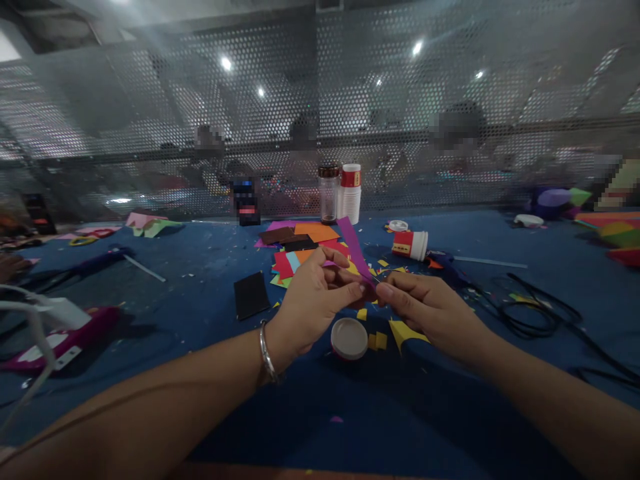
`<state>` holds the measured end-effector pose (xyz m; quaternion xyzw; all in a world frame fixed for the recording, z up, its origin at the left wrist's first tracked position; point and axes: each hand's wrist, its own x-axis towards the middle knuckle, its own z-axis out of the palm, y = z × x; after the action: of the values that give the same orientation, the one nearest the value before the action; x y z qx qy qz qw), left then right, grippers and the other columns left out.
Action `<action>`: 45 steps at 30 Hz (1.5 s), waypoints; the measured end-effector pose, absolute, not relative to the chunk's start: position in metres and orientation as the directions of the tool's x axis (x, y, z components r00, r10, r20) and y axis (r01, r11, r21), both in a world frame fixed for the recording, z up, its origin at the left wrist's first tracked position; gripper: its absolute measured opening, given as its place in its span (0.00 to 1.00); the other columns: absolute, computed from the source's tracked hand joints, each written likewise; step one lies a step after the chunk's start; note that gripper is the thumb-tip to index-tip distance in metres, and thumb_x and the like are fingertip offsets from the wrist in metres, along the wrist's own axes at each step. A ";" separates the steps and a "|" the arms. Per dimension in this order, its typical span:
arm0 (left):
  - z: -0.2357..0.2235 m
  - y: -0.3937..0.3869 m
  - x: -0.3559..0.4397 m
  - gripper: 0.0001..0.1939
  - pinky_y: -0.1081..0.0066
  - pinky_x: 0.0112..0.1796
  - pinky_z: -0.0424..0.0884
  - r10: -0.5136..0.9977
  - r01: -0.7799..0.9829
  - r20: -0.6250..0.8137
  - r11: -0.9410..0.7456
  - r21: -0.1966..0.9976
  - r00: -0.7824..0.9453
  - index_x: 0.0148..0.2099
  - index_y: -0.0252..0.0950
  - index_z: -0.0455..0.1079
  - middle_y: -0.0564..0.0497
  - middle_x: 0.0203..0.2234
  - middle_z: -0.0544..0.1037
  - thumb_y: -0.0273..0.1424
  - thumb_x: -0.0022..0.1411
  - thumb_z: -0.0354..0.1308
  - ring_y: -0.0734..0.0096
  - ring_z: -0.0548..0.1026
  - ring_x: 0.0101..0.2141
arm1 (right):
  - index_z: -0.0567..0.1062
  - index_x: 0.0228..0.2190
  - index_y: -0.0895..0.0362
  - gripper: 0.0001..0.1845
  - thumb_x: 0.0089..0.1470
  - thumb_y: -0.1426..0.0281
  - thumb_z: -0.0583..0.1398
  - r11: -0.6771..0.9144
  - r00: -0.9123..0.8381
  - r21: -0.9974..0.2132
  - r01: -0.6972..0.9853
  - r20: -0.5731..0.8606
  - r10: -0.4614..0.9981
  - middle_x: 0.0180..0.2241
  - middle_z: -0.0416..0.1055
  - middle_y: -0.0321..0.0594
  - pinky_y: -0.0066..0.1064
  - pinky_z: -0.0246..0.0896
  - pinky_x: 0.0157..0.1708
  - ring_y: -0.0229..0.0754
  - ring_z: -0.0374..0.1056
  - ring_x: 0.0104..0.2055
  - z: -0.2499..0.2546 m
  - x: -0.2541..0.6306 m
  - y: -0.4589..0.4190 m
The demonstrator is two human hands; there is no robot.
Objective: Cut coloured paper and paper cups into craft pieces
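In the middle of the head view, my left hand (323, 293) is closed on a purple paper strip (354, 245), pinching it near its lower end while the rest slants up and away. My right hand (425, 303) meets it from the right, thumb and fingers pinched together at the strip's lower end. A thin pale line shows by the right fingertips; what it is I cannot make out. Below the hands stands an upside-down paper cup (349, 339), its pale base facing up. Yellow paper pieces (407, 333) lie beside it.
Coloured paper sheets (315, 232) lie behind my hands. Farther back are a glass jar (328, 197) and stacked paper cups (351, 197). A tipped cup (411, 245) and black cable (530, 313) lie right; a black rectangle (251, 295) and power strip (65, 340) left.
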<state>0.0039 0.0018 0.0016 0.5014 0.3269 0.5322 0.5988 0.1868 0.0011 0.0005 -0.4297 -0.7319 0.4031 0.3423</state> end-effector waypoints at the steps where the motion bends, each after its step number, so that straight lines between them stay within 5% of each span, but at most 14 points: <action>1: 0.001 0.002 0.004 0.20 0.74 0.31 0.74 0.964 -0.301 0.145 -0.073 0.951 0.222 0.37 0.38 0.60 0.57 0.24 0.76 0.24 0.49 0.68 0.76 0.76 0.26 | 0.64 0.21 0.54 0.27 0.56 0.44 0.55 0.313 -0.400 -0.881 0.355 0.159 0.903 0.17 0.46 0.27 0.28 0.33 0.16 0.31 0.41 0.18 0.001 0.187 0.001; 16: 0.006 0.000 0.002 0.22 0.72 0.33 0.74 0.959 -0.240 0.123 -0.060 0.969 0.256 0.43 0.38 0.60 0.57 0.24 0.75 0.22 0.49 0.67 0.73 0.76 0.29 | 0.64 0.19 0.54 0.26 0.58 0.48 0.54 0.408 -0.393 -0.806 0.428 0.241 0.887 0.19 0.51 0.30 0.29 0.41 0.20 0.34 0.45 0.21 0.006 0.185 -0.002; 25: 0.015 0.005 -0.005 0.04 0.72 0.33 0.73 0.953 -0.249 0.159 -0.093 0.964 0.257 0.38 0.35 0.70 0.53 0.30 0.76 0.29 0.60 0.59 0.73 0.76 0.31 | 0.61 0.19 0.54 0.25 0.59 0.52 0.53 0.465 -0.413 -0.757 0.460 0.281 0.866 0.20 0.50 0.30 0.28 0.43 0.20 0.34 0.45 0.21 0.009 0.184 -0.002; 45: 0.015 0.001 0.004 0.03 0.69 0.36 0.74 0.977 -0.410 0.020 0.070 0.909 0.212 0.33 0.33 0.69 0.51 0.29 0.78 0.23 0.58 0.61 0.73 0.77 0.29 | 0.63 0.19 0.55 0.23 0.59 0.55 0.54 0.464 -0.375 -0.732 0.499 0.300 0.877 0.20 0.52 0.30 0.28 0.43 0.21 0.34 0.48 0.22 0.006 0.187 -0.001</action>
<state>0.0038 0.0010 0.0149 0.4261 0.3327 0.5324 0.6514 0.1868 -0.0008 0.0061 -0.4395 -0.7828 0.2734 0.3453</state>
